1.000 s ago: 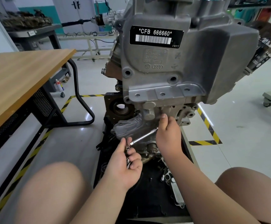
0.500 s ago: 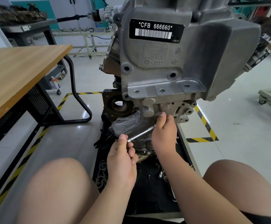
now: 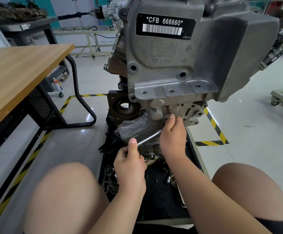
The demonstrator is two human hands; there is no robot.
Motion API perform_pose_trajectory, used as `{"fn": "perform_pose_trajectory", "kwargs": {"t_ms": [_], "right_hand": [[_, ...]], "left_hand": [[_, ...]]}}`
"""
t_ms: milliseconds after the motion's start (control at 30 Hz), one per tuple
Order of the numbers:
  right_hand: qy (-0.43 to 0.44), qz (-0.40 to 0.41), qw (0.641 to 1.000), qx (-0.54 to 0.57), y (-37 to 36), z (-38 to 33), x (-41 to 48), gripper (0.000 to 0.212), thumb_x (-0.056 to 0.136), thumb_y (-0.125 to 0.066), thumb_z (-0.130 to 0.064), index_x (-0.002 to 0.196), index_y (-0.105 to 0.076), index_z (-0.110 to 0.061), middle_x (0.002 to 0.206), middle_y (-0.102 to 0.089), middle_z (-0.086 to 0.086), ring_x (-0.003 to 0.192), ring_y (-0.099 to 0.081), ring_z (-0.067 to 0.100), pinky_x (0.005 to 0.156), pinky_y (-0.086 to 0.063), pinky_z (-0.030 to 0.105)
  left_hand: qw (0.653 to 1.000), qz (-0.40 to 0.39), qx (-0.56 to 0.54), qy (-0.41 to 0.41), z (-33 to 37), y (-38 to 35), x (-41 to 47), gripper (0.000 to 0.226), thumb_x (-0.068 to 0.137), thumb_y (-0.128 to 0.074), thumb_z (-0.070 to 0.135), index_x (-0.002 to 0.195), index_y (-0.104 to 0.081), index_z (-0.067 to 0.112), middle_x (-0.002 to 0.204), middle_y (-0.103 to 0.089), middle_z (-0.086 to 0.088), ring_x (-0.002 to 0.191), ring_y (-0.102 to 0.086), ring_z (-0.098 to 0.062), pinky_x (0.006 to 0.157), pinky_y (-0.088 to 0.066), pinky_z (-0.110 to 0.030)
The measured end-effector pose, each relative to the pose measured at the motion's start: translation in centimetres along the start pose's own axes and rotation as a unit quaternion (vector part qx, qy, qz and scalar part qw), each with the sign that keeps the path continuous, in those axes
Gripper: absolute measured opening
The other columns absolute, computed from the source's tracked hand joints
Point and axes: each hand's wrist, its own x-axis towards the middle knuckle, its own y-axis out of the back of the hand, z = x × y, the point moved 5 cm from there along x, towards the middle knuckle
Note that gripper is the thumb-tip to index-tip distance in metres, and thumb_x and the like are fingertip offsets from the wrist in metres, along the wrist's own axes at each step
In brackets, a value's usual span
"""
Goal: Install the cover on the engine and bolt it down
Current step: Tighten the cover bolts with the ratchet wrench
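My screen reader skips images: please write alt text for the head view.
A seated person holds a slim wrench to an engine: the left hand grips its handle, the right hand holds its far end at a grey cover. A wooden table stands left.

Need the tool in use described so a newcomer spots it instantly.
Find the big grey engine with the black CFB 666660 label, then drop to its lower end where both hands meet. Between left hand and right hand, held by both, slants a slim steel bar: the only long bright rod against dull cast metal.
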Motion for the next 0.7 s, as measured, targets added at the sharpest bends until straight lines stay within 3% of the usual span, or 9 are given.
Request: {"fn": "perform_pose_trajectory", "kwargs": {"t_ms": [100, 267, 367, 500, 600, 700], "right_hand": [[-0.002, 0.006, 1.000, 0.004, -0.2, -0.1, -0.2, 0.031, 0.103, -0.031, -0.034, 0.081, -0.045, -0.018, 0.073, -0.049, -0.006, 0.065, -0.045, 0.005, 0.054, -0.030, 0.021], [-0.001, 0.027, 0.999, 0.021, -0.3, 0.1, -0.4, 0.029, 0.103, -0.031, -0.031, 0.082, -0.046, -0.018, 0.073, -0.049, -0.007, 0.066, -0.046, 0.004, 0.056, -0.034, 0.010], [-0.005, 0.010, 1.000, 0.026, -0.1, -0.1, -0.4, 0.027, 0.102, -0.036, -0.034, 0.079, -0.045, -0.021, 0.073, -0.051, -0.007, 0.065, -0.048, 0.004, 0.055, -0.033, 0.013], [-0.015, -0.039, 0.998, 0.054, 0.1, -0.3, -0.7, 0.017, 0.095, -0.050, -0.033, 0.081, -0.046, -0.025, 0.074, -0.053, -0.008, 0.061, -0.050, 0.002, 0.058, -0.035, 0.025], [-0.032, -0.054, 0.995, 0.073, 0.7, -0.4, -0.7, 0.015, 0.097, -0.046, -0.035, 0.084, -0.048, -0.028, 0.082, -0.057, -0.010, 0.070, -0.053, -0.005, 0.061, -0.036, 0.022], [-0.056, -0.046, 0.994, 0.085, 1.6, -0.9, -0.2, 0.022, 0.099, -0.042, -0.038, 0.082, -0.052, -0.028, 0.081, -0.058, -0.011, 0.073, -0.053, 0.000, 0.061, -0.036, 0.022]], "left_hand": [[1.000, 0.009, 0.001, 0.014, 0.0, -0.1, 0.1, 0.038, 0.090, -0.062, 0.033, 0.062, -0.042, 0.018, 0.043, -0.031, 0.011, 0.038, -0.027, -0.007, 0.035, -0.024, -0.019], [1.000, -0.005, 0.013, 0.007, 0.5, -0.6, 0.6, 0.038, 0.090, -0.064, 0.031, 0.062, -0.042, 0.017, 0.044, -0.030, 0.010, 0.039, -0.026, -0.007, 0.035, -0.024, -0.018], [0.999, -0.017, 0.024, 0.039, 0.6, -0.8, 1.2, 0.037, 0.090, -0.063, 0.030, 0.065, -0.042, 0.015, 0.045, -0.030, 0.010, 0.038, -0.025, -0.007, 0.034, -0.022, -0.018], [0.992, -0.057, 0.040, 0.106, 1.7, -0.7, 2.1, 0.029, 0.091, -0.060, 0.040, 0.080, -0.052, 0.014, 0.047, -0.030, 0.009, 0.039, -0.024, -0.006, 0.032, -0.017, -0.018], [0.974, -0.063, -0.049, 0.211, 0.9, 0.0, 1.9, 0.040, 0.095, -0.047, 0.050, 0.077, -0.052, 0.014, 0.048, -0.038, 0.006, 0.035, -0.030, -0.007, 0.028, -0.019, -0.016], [0.933, -0.065, -0.134, 0.327, -0.8, 0.1, 0.8, 0.032, 0.097, -0.036, 0.026, 0.072, -0.050, 0.011, 0.049, -0.040, 0.002, 0.033, -0.034, -0.008, 0.028, -0.020, -0.013]]}}
